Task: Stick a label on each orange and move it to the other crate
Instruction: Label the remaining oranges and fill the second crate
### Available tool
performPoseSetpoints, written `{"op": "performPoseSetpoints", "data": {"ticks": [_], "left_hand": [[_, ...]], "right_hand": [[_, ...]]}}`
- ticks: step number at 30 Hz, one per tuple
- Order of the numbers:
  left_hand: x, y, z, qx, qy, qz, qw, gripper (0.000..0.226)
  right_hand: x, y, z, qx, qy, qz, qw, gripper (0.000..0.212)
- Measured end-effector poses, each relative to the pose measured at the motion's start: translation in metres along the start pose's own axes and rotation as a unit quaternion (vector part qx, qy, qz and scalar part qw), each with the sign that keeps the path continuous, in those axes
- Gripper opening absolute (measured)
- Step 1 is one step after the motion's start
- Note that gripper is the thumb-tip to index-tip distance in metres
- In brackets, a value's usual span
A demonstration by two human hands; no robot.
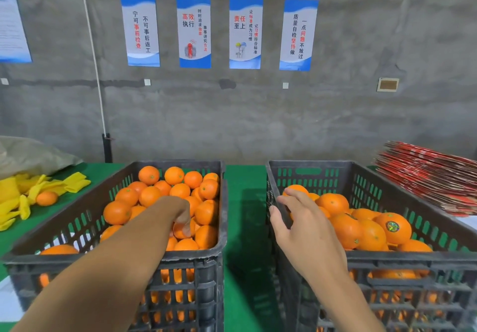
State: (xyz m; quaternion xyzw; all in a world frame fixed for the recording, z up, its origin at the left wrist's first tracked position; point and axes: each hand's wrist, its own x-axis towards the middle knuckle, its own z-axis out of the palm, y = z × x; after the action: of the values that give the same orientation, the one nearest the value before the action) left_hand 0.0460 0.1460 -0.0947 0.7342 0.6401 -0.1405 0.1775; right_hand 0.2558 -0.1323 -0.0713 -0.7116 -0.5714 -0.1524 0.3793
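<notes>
At the green counter (244,202) below a grey concrete wall, your head camera looks down on two dark slotted crates set side by side with a strip of counter between them. Your left hand (180,218) reaches into the left crate (222,241), fingers curled down around one orange (182,231) near the crate's right wall; it appears to be gripping that fruit, which still lies among the others. Your right hand (302,225) hovers over the near-left corner of the right crate (387,258), fingers loosely spread and holding nothing visible; whether a label clings to a fingertip cannot be told.

Progress looks partial. The left crate remains heaped with unlabelled oranges, so most of the job seems to lie ahead. The right crate already holds a good pile, and one labelled orange (395,228) shows a round dark sticker facing up; labels on its neighbours are not visible from here.

On the far left lie yellow foam sleeves (38,192) and a stray orange (46,198); a stack of red flattened cartons (426,176) sits on the far right.
</notes>
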Motion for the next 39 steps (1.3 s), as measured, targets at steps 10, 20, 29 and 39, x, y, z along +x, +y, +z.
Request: {"op": "performPoseSetpoints", "data": {"ticks": [10,20,29,39], "left_hand": [[-0.081,0.021,-0.034,0.020,0.274,0.163,0.947,0.058],[-0.225,0.062,0.070,-0.280,0.455,0.447,0.717,0.065],[-0.221,0.059,0.201,-0.393,0.289,0.455,0.745,0.057],[-0.153,0.036,0.303,-0.493,0.047,0.327,0.805,0.066]], "right_hand": [[-0.003,-0.007,-0.006,-0.017,0.009,-0.021,1.000,0.039],[-0.034,-0.034,-0.022,0.250,0.055,-0.052,0.965,0.046],[-0.136,0.013,0.009,0.283,0.037,-0.004,0.958,0.039],[-0.215,0.072,0.072,0.109,-0.238,0.008,0.965,0.019]]}}
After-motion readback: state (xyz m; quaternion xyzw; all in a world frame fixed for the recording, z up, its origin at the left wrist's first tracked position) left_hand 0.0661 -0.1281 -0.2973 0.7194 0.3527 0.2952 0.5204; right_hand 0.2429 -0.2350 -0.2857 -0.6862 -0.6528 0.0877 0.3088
